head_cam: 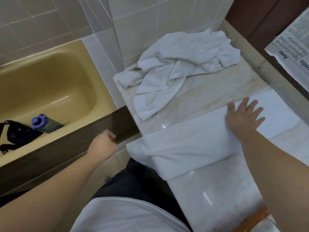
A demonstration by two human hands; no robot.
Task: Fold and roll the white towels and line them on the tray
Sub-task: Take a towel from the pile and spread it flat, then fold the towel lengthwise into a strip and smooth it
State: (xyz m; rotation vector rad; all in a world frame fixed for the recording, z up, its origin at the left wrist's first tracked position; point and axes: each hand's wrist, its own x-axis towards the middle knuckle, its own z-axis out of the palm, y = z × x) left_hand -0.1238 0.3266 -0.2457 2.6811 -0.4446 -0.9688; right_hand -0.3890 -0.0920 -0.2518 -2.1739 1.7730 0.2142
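Under your right hand (244, 114), fingers spread flat and pressing, lies the folded towel (187, 148); its long axis runs from that hand down and left across the table (209, 195) to the near edge, where its left end overhangs slightly. Your left hand (104, 142) hangs off the table beside the tub wall, fingers loosely curled and holding nothing, and sits nearer that free left end, so my read is any roll starts there and travels toward the pinned end. Crumpled towels (180, 67) wait farther back, apart from both hands; no tray shows.
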